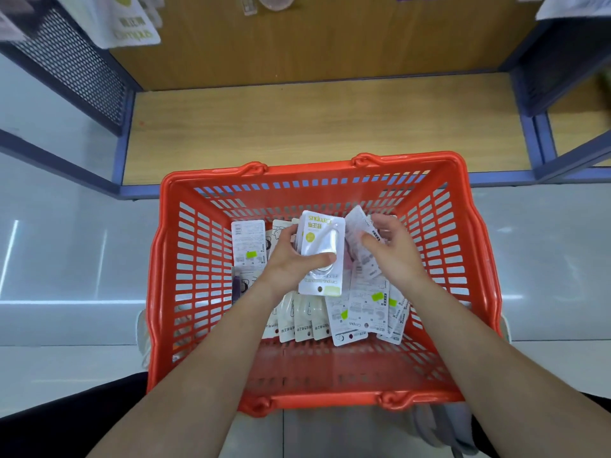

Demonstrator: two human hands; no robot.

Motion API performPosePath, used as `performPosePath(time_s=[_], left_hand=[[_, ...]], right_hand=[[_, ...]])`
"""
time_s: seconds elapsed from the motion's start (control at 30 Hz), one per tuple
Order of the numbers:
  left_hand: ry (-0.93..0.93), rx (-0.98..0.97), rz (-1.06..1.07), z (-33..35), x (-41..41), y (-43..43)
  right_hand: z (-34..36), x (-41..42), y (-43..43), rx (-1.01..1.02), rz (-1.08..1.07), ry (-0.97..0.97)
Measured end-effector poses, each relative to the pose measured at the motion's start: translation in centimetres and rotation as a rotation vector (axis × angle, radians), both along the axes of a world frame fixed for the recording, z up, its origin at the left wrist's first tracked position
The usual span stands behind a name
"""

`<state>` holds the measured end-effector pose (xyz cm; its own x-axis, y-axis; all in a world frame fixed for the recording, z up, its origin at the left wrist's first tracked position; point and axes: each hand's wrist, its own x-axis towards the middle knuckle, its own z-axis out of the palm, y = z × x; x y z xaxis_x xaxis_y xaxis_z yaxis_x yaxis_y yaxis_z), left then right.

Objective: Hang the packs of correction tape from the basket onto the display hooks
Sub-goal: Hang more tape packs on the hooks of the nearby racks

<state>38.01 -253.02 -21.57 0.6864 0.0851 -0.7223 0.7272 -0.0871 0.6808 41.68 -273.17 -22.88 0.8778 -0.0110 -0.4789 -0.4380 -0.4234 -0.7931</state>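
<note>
A red plastic basket [476, 246] stands on the floor below me, holding several white packs of correction tape [360, 312]. My left hand [291, 259] grips a small stack of packs [322, 249] over the middle of the basket, its thumb pressed across the front blister. My right hand [393, 249] is just to the right and pinches another pack [358, 226] that shows its printed back. More packs hang on display hooks [132, 21] at the top left.
A low wooden shelf [314, 123] with a blue frame lies just beyond the basket. A perforated dark side panel [72, 61] stands at the left, another at the right. Grey glossy floor [66, 259] surrounds the basket.
</note>
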Motion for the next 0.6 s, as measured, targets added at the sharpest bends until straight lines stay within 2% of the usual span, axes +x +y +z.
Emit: performPosePath(time_s=[0.13, 0.2, 0.27, 0.33, 0.47, 0.6], left_hand=[[-0.022, -0.014, -0.091, 3.2, -0.7, 1.1], [-0.044, -0.009, -0.167, 5.1, -1.2, 1.6], [-0.069, -0.022, -0.244, 7.6, -1.7, 2.0], [-0.102, -0.042, -0.292, 10.3, -2.1, 2.2], [-0.191, -0.033, -0.352, 15.2, -3.0, 2.7], [-0.287, 0.0, -0.255, 19.1, -3.9, 3.4]], right_hand=[[3.7, 1.2, 1.4, -0.013, 0.099, -0.067], [5.9, 1.5, 1.8, 0.123, 0.233, 0.032], [8.2, 1.5, 1.9, 0.169, 0.437, 0.146], [10.8, 1.3, 2.0, 0.201, 0.556, 0.198], [16.1, 0.8, 2.2, 0.25, 0.651, 0.153], [20.1, 0.2, 2.6, 0.264, 0.591, 0.028]])
